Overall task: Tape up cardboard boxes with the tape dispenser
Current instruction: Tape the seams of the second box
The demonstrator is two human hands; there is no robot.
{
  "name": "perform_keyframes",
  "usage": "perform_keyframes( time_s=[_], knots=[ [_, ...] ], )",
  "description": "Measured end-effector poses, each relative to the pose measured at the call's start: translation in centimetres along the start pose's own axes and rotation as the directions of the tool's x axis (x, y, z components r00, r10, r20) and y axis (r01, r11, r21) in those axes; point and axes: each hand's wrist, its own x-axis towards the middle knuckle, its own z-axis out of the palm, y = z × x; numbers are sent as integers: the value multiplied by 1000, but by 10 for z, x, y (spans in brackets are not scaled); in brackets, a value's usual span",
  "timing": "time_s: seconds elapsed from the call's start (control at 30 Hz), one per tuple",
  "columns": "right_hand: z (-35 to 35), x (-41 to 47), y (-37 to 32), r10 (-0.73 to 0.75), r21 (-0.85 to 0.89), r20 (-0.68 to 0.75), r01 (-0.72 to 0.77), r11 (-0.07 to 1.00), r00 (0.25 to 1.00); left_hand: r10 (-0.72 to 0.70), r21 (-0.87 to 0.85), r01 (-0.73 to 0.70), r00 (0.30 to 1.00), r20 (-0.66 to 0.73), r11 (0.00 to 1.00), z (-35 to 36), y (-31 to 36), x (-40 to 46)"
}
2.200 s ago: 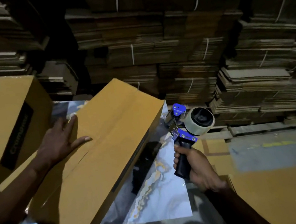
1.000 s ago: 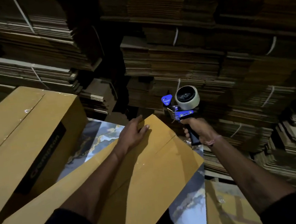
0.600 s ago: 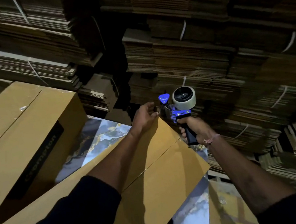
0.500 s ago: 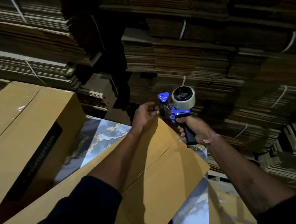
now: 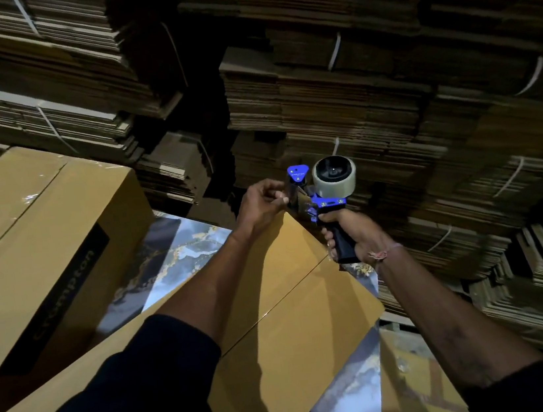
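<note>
Left hand pinches tape at the dispenser; right hand grips its handle above the box.

The scene is dim, with the stacked flat cardboard sinking into near-black toward the top and corners. Light falls from above and behind onto the box top, where the arms cast soft shadows. Tape on the left box glints. Edges bow and smear with wide-angle distortion.

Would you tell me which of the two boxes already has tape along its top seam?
The left box, printed with black lettering: shiny tape covers its seam, while the near box shows a bare one.
</note>
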Motion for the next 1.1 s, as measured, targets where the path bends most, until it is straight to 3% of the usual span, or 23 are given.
perform_keyframes(
  time_s=[0.23, 0.43, 1.1],
  knots=[
    [6, 7, 0, -38, -50, -71, 35, 998, 997, 50, 84, -68, 977, 207, 994, -25, -10, 8],
    [9, 9, 2, -69, -106, -88, 60, 993, 994, 59, 33, -69, 967, 249, 997, -32, -21, 9],
    [-1, -2, 19, -180, -122, -95, 168, 978, 979, -60, 162, 7, 943, 327, 987, -56, -17, -14]
  ],
)
